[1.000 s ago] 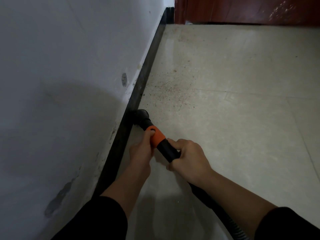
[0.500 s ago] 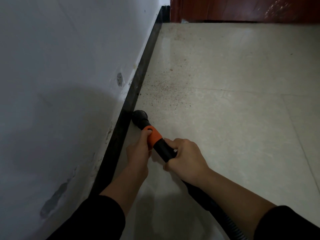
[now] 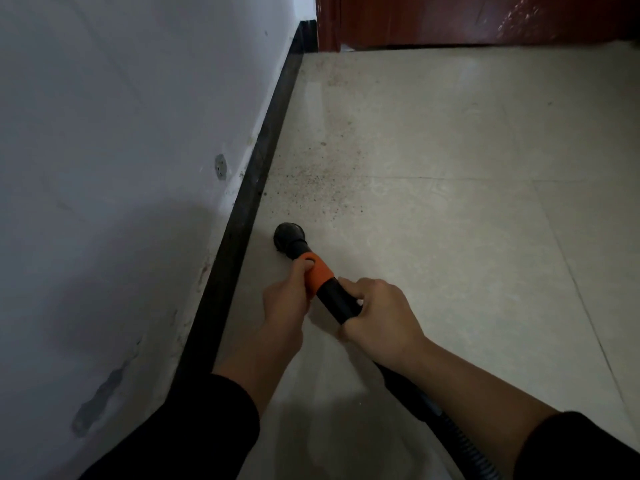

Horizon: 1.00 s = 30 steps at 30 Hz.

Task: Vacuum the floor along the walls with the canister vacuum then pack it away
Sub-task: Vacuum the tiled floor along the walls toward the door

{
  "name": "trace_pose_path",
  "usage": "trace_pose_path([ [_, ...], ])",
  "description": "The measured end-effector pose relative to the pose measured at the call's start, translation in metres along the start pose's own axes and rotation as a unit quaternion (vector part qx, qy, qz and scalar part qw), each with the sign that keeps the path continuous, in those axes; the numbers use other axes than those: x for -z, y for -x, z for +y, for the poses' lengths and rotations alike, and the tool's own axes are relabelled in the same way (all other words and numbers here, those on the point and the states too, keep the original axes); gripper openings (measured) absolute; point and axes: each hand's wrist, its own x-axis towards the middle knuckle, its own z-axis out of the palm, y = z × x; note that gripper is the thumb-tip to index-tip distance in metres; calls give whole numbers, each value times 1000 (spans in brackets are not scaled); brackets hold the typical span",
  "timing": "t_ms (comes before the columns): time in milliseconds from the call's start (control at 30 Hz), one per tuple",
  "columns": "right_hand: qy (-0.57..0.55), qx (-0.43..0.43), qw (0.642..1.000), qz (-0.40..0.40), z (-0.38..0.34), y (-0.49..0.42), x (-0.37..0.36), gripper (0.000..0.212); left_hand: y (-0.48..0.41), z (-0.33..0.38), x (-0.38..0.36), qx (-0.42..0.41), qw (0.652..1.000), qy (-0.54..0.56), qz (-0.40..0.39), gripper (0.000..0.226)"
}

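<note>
Wall [image 3: 121,168]: pale, fills the left side, scuffed low down. One small round grey mark [image 3: 220,166] sits just above the skirting.

Floor [image 3: 467,254]: light tiles with thin joints, running back to a red-brown door [image 3: 467,19] at the top.

Skirting [image 3: 256,192]: black strip along the foot of the wall, from the lower left up to the door corner.

Hose [image 3: 450,424]: black and ribbed, coming in from the lower right under the right forearm. It leads into a black tube [image 3: 337,303].

Both forearms are bare, with dark sleeves pushed up at the bottom edge.

Right hand [image 3: 381,317]: fingers curled round the tube, gripping it just behind the orange collar [image 3: 318,271].

Left hand [image 3: 285,299]: closed round the collar, thumb lying on the orange.

Nozzle [image 3: 289,235]: round, black, at the tube's far end. It is low over the floor near the skirting, with a strip of bare tile between them. Contact with the floor not clear.

Dirt [image 3: 311,188]: dark specks scattered on the tile just beyond the nozzle, thickest beside the skirting.
</note>
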Motion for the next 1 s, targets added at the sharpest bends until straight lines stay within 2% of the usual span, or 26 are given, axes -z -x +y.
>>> trace_pose_path([
  [233, -4, -8, 1000, 19, 5, 7, 7, 44, 6, -3, -11, -1, 1000, -10, -1, 31],
  [400, -34, -11, 999, -20, 2, 11, 12, 43, 10, -2, -1, -2, 999, -39, 9, 41],
  [633, -60, -5, 997, -49, -4, 12, 11, 45, 10, 1, 15, 3, 998, -67, 6, 39],
  [800, -52, -15, 998, -35, 1, 12, 14, 44, 12, 2, 5, 4, 998, -66, 0, 39],
  [1000, -51, -27, 998, -3, 13, 6, 24, 40, 16, 11, -24, 5, 998, -59, -10, 28],
])
